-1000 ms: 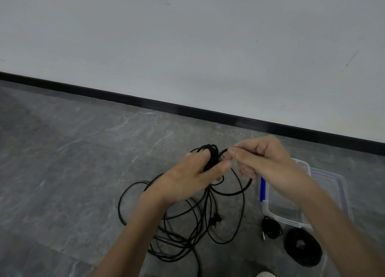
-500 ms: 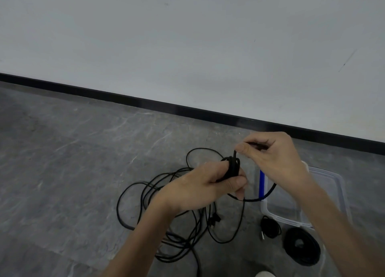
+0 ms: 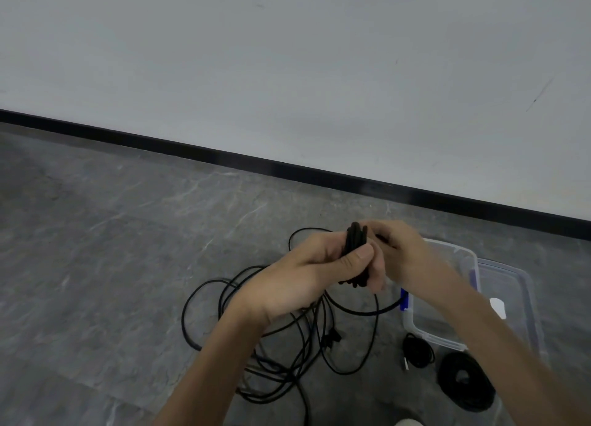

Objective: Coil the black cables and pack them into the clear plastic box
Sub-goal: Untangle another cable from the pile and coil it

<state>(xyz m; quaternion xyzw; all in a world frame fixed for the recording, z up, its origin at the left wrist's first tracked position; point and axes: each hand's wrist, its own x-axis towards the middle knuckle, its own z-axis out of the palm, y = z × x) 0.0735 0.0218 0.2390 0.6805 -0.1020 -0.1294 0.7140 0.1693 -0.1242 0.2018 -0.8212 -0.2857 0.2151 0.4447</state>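
Black cable [image 3: 355, 243], wound into a tight, narrow bundle of matte loops, stands upright in the person's left hand [image 3: 307, 278], with the thumb clamped across the strands and the fingers curled behind. The right hand [image 3: 406, 256] presses close beside it, its fingertips pinching a strand near the top of the bundle, and the two hands touch. Beneath them a thin strand sags in a smooth arc above a loose tangle [image 3: 281, 374] of wide, overlapping loops on the grey, marble-veined floor [image 3: 96, 265]. Just to the right stands the clear plastic box [image 3: 447, 341], a rectangular tub with rounded corners and a blue latch [image 3: 404, 300] on its left side, partly hidden by the right forearm. In front of it lie a small coil [image 3: 417, 353] and a thicker ring-shaped coil [image 3: 465, 382]. A glossy black skirting [image 3: 192, 147] edges the plain pale wall [image 3: 287, 73].
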